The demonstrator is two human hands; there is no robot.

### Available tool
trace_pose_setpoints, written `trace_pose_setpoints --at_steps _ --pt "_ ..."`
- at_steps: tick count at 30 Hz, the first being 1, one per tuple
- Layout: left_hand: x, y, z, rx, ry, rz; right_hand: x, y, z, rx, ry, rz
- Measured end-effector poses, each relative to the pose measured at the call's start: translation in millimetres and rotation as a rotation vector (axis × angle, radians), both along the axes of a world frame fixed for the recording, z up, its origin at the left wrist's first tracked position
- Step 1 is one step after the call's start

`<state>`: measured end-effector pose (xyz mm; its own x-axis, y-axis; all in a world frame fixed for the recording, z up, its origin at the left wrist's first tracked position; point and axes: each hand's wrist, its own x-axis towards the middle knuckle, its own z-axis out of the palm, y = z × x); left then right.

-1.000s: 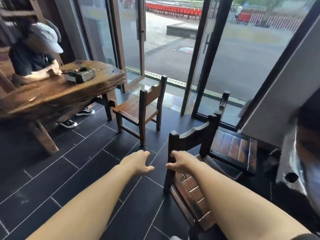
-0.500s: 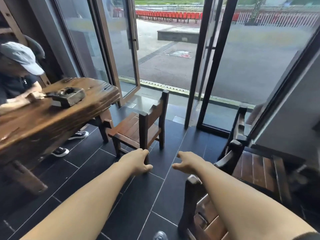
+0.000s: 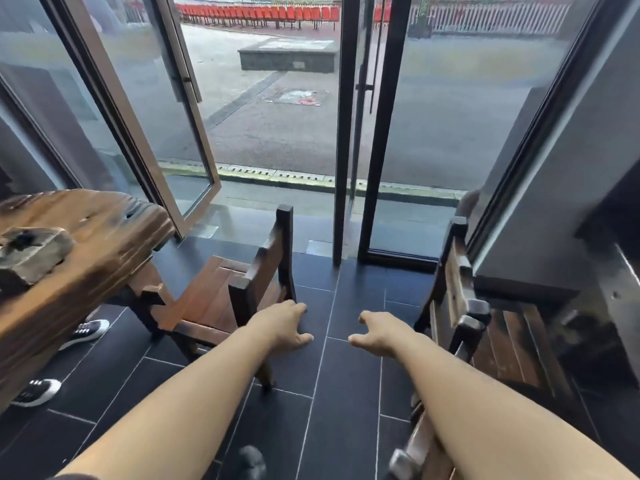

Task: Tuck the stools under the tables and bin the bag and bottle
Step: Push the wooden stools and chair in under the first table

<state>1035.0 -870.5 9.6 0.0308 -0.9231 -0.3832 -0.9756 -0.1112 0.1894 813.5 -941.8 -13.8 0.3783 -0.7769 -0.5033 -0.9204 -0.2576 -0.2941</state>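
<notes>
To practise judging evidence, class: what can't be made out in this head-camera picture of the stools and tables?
Head view:
Bag and bottle: not in frame.
Person at left: only black-and-white sneakers show; the brown wooden table and left edge hide the rest.
Grey block on that table: blurred, cut by the left edge.
Dark table at right: blurred, edge-cut.

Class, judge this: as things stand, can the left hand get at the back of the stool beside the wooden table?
Probably yes. The left hand holds nothing, its fingers are relaxed, and it is right beside the back of the stool. Nothing appears to lie between them.
</notes>
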Motion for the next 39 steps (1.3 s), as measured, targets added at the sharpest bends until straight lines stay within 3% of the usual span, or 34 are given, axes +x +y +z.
trace_pose_setpoints --at_steps 11,18,32,39 --pt "59.7 -180.7 -17.2 -0.012 0.008 -0.318 52.6 -107.8 -6.7 0.019 0.026 -0.287" --pt "52.3 -273.3 -8.0 -0.03 0.007 -0.533 54.2 -147.1 3.6 0.001 0.008 -0.504" --pt "-126.9 -389.0 -17.3 -0.016 -0.026 -0.89 -88.9 -185.6 -2.8 -0.03 0.01 -0.865" --pt "-218.7 -406.7 -24.2 -0.013 0.001 -1.104 -156.0 -172.6 -2.0 -0.027 -0.089 -1.103"
